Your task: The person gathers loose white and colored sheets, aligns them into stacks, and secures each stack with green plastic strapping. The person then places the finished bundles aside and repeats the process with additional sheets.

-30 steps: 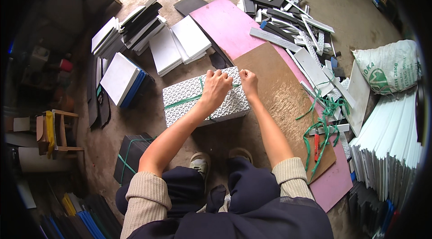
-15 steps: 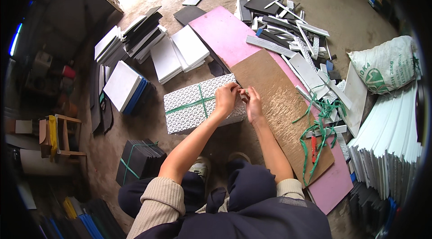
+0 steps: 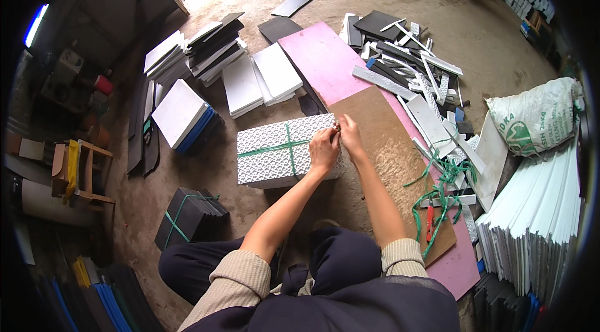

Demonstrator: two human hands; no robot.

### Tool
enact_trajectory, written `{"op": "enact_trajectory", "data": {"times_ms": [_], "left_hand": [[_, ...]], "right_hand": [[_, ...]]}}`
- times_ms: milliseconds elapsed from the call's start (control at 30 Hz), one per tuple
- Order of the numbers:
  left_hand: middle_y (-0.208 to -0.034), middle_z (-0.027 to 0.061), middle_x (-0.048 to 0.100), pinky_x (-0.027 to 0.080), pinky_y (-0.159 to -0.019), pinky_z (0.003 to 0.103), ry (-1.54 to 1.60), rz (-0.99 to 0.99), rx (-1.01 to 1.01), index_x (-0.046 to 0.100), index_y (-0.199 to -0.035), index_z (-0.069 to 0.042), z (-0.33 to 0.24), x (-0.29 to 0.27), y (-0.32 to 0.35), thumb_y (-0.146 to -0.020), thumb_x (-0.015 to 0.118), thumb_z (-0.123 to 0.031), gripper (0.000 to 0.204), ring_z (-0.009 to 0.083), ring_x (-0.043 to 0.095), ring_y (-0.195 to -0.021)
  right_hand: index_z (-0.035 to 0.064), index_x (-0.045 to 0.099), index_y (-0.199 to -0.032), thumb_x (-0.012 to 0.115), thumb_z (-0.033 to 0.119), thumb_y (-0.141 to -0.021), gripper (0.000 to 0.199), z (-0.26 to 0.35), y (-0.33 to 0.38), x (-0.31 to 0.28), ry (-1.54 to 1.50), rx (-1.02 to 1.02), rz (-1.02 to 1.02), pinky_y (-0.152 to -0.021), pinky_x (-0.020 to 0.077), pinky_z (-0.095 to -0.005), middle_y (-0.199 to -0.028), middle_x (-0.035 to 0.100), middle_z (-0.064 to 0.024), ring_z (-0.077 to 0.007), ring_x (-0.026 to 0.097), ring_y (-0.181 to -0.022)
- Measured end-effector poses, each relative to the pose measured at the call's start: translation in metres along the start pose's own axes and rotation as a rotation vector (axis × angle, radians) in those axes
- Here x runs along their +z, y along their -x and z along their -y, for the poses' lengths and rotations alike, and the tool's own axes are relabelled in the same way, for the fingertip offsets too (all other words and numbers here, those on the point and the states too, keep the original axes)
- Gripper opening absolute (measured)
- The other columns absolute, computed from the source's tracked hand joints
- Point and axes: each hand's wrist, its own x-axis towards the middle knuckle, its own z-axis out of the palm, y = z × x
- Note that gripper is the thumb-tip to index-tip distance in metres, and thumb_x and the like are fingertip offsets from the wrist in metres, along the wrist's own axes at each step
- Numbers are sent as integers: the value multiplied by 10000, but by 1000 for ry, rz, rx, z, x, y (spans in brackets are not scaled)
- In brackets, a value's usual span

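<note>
A white patterned bundle of sheets [image 3: 269, 154] lies on the floor in front of me, bound crosswise with green strap [image 3: 289, 147]. My left hand [image 3: 324, 149] rests on the bundle's right end, fingers pinching the strap there. My right hand [image 3: 350, 134] meets it at the same spot, also pinching the strap end. Both hands are close together at the bundle's right edge, beside a brown board [image 3: 394, 157].
A pink sheet [image 3: 319, 57] lies under the brown board. Loose green straps [image 3: 440, 188] and a red tool [image 3: 429, 222] lie right. Stacks of white sheets [image 3: 259, 79], a strapped black bundle [image 3: 187, 216], a white sack [image 3: 537, 116], offcuts [image 3: 406, 63] and upright white sheets [image 3: 537, 213] surround me.
Both hands slid from the bundle's top to its right end and now pinch the strap there. The view shifted slightly.
</note>
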Motion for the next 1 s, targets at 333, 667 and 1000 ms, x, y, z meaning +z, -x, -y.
{"op": "enact_trajectory", "data": {"times_ms": [333, 667, 1000], "left_hand": [[-759, 106, 607, 393, -759, 361, -46, 48, -111, 618, -783, -32, 2, -1, -4, -738, 607, -176, 151, 286, 508, -791], [-828, 143, 579, 421, -746, 364, -84, 169, -133, 646, -818, -43, -1, -16, -17, -716, 638, -176, 168, 295, 545, -818], [-641, 80, 631, 467, -570, 305, -157, 683, -231, 690, -757, -107, 12, -28, -65, -666, 682, -299, 213, 186, 611, -592]], "right_hand": [[-33, 542, -1035, 332, -35, -812, 307, -8, 38, -15, -380, -2, 112, -786, 443, -254, -992, 571, -98, -148, 557, -871], [-48, 542, -1031, 476, -17, -812, 231, -19, 35, -16, -411, -1, 137, -796, 456, -250, -1040, 533, -94, -141, 549, -894], [-54, 551, -859, 534, -37, -770, 92, -4, 40, -21, -39, -211, 27, -694, 514, -260, -1044, 431, -100, -179, 585, -804]]}}
